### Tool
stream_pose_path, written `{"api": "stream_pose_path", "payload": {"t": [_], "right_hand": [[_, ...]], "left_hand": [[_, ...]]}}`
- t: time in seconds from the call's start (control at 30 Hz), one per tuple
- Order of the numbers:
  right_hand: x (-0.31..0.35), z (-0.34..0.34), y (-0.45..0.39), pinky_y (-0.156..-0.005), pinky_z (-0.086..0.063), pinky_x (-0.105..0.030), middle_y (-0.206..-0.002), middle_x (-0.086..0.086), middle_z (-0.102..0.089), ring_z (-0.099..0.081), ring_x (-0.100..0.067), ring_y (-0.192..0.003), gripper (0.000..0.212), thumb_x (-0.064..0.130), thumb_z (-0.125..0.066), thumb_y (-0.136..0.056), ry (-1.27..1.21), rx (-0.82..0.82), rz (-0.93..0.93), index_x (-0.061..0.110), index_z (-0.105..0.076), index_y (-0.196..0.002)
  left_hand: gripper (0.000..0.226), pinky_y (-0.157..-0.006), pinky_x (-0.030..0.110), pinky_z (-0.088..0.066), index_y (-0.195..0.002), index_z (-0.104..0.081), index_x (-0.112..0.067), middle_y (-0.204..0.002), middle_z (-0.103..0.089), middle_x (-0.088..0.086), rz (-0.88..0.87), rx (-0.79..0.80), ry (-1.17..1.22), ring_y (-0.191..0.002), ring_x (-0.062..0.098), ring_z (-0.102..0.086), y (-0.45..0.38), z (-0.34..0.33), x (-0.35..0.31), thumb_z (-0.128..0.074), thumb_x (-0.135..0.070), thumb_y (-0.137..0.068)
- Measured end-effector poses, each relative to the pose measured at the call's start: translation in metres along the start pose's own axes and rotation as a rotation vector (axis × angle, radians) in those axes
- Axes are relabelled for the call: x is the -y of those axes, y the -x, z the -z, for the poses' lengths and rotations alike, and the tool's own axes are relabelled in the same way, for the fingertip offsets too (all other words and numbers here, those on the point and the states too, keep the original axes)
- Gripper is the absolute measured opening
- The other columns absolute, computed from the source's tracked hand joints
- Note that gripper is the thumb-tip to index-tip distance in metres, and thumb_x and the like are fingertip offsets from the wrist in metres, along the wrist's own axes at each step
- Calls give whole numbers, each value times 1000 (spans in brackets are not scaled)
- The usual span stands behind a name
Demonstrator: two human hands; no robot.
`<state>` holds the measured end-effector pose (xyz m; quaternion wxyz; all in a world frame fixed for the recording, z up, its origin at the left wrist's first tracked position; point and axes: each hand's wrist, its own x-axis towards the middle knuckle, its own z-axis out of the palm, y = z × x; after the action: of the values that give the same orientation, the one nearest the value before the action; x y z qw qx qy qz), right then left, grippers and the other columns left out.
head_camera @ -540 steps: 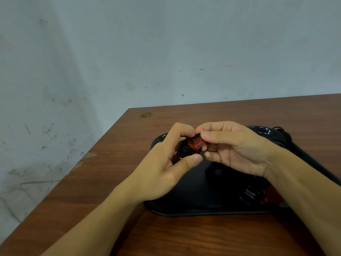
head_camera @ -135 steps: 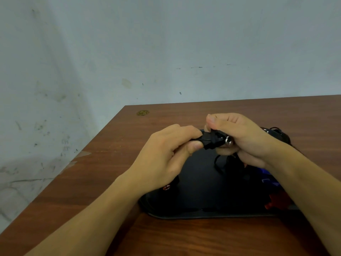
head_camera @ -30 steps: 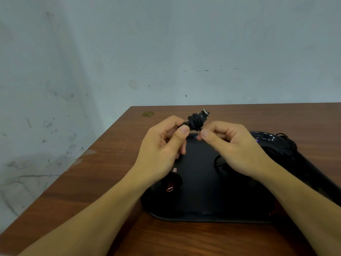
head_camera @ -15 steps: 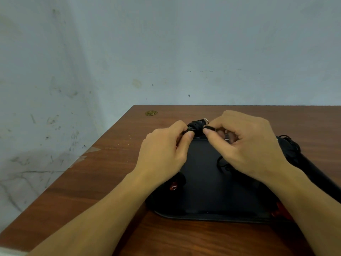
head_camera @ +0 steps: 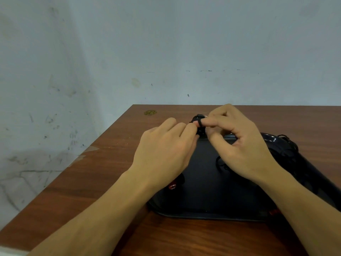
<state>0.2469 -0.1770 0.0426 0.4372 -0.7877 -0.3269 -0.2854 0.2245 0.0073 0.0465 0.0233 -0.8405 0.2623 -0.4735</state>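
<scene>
- Brown wooden table standing against a scuffed pale wall.
- Black tray lying on the table, with a red-tipped piece and black cords lying in it.
- Left hand and right hand both pinching a small black part with curled fingers, holding it in the air over the tray's far rim.
- Part looking dark and rounded, fingertips hiding most of it.

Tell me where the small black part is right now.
The small black part is just right of centre in the head view, pinched between the left hand and the right hand, above the far edge of the black tray.
</scene>
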Motion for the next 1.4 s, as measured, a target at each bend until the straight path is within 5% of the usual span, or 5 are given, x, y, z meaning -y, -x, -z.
{"api": "stream_pose_path", "payload": {"t": [0.3,0.6,0.9,1.1,1.4], "right_hand": [[-1,-2,3,-84,-56,-29,-106,6,-67,-66,-19,-101,25,8,-69,-86,-198,214,-51,18,-68,-109],[4,-4,3,-88,-58,-35,-103,3,-76,-72,-17,-100,25,12,-77,-84,-486,104,-141,25,-72,-105],[-10,5,2,-78,-56,-35,-108,-6,-64,-65,-22,-95,28,12,-61,-86,-430,203,-209,14,-72,-112],[-10,10,2,-80,-60,-36,-108,-4,-70,-68,-25,-98,27,13,-60,-91,-469,222,-206,15,-73,-115],[-10,6,3,-87,-59,-35,-108,-3,-75,-72,-24,-98,27,2,-63,-94,-466,166,-256,18,-74,-113]], "left_hand": [[21,-61,27,-39,-92,-62,-11,-80,-51,-8,42,2,444,-76,14,-45,-1,1,-2,-55,-30,-98],[33,-82,29,-52,-128,-57,-17,-114,-61,-6,350,110,960,-110,16,-60,0,-3,3,-56,-32,-98],[23,-57,34,-57,-119,-66,-15,-105,-66,2,418,154,1145,-85,23,-65,1,-9,4,-64,-15,-97],[16,-56,31,-56,-103,-68,-12,-84,-67,-6,505,136,1253,-67,18,-66,1,-10,7,-74,-12,-88],[17,-53,45,-59,-101,-69,-17,-92,-71,5,544,104,1159,-65,25,-70,3,-15,9,-77,-17,-86]]}}
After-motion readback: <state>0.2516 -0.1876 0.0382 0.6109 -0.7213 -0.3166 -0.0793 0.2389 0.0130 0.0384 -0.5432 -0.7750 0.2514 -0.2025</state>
